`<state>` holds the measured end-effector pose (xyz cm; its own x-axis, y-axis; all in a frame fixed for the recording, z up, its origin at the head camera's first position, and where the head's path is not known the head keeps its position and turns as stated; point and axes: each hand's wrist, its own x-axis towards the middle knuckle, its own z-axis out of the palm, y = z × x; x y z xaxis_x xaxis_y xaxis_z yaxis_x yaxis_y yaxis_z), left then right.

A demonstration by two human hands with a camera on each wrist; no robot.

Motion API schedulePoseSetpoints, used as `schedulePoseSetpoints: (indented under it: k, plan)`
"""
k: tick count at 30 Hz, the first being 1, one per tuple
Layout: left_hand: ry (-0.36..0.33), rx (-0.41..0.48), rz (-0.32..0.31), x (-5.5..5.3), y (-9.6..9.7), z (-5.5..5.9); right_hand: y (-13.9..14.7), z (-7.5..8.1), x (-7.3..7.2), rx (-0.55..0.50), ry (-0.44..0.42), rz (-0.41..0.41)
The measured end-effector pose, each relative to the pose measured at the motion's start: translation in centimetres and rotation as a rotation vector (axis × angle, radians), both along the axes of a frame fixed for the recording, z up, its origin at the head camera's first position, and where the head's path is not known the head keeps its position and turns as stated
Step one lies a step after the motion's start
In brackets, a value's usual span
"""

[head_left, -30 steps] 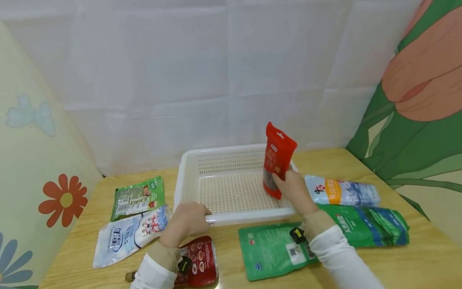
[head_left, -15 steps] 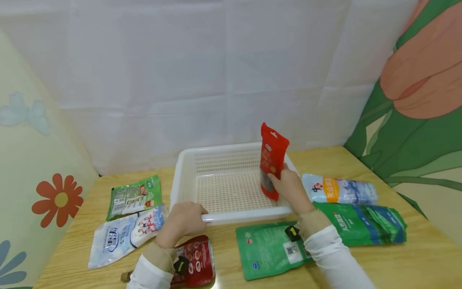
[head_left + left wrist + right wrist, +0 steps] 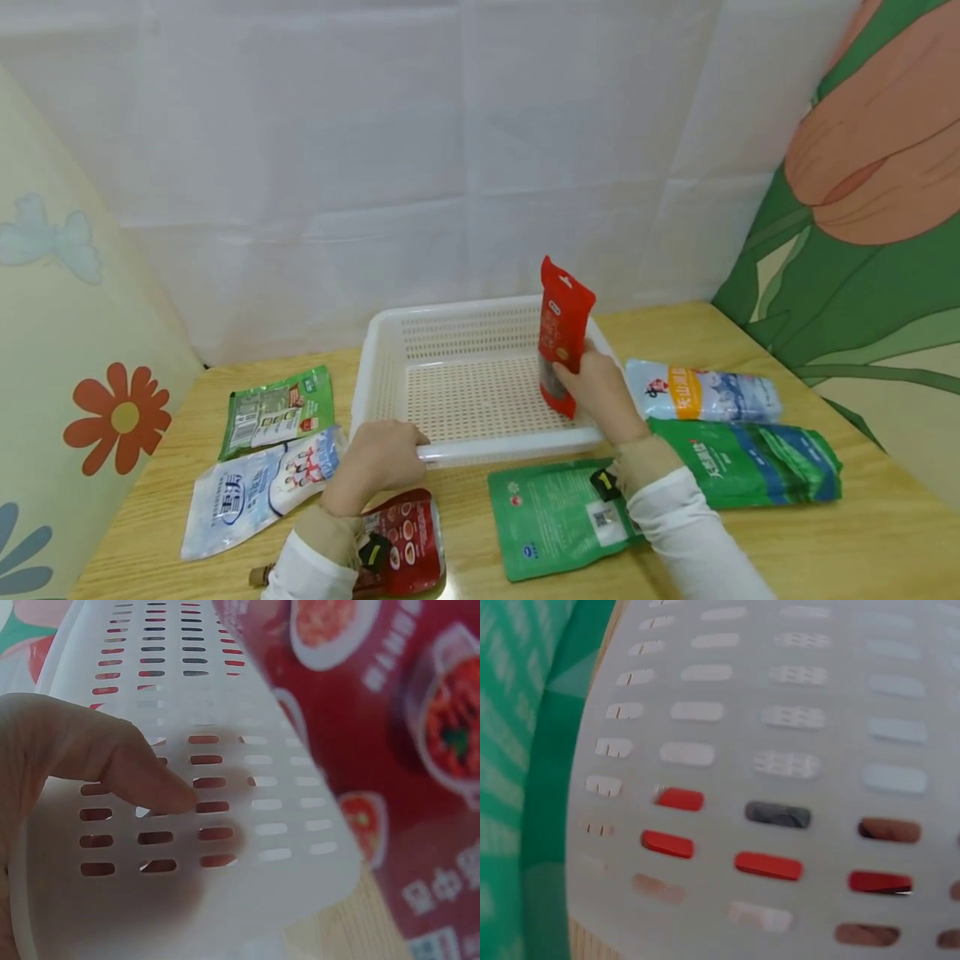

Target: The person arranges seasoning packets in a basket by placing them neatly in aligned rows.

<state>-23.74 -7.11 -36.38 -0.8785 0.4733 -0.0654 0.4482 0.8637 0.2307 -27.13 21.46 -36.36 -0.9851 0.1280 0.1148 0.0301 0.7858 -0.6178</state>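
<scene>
Change over the last second: slight. Red pack (image 3: 562,321) sits perhaps a touch lower against the basket (image 3: 487,450); both hands otherwise keep their places. Reading: positioning nearly settled, release not yet made. Right hand (image 3: 600,387) grips the pack's lower half, thumb across its front, upright but tilted, inside the basket's right end. Left hand (image 3: 386,457) closes over the near-left wall. Labels: "雪涛" on white bag (image 3: 243,500); "山" on blue pack (image 3: 703,395); red pack's small print illegible.
</scene>
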Motion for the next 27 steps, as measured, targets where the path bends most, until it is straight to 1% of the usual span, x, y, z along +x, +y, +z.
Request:
schedulePoseSetpoints:
  k: [6, 8, 15, 23, 27]
  plan:
    - [0.004, -0.007, -0.003, -0.03, 0.04, -0.07, 0.06, -0.04, -0.01, -0.053, -0.015, -0.007]
    - [0.004, -0.016, -0.002, -0.04, 0.04, -0.08, 0.07, -0.01, -0.03, -0.064, -0.007, -0.006]
    - [-0.005, -0.016, 0.001, 0.03, 0.05, -0.07, -0.08, 0.27, 0.03, -0.046, 0.026, -0.012]
    - [0.014, -0.004, -0.003, 0.1, 0.01, -0.13, -0.03, 0.28, 0.35, -0.106, 0.034, -0.008]
    - [0.015, -0.011, 0.005, 0.15, -0.01, -0.11, 0.01, 0.19, 0.38, -0.101, 0.056, -0.014]
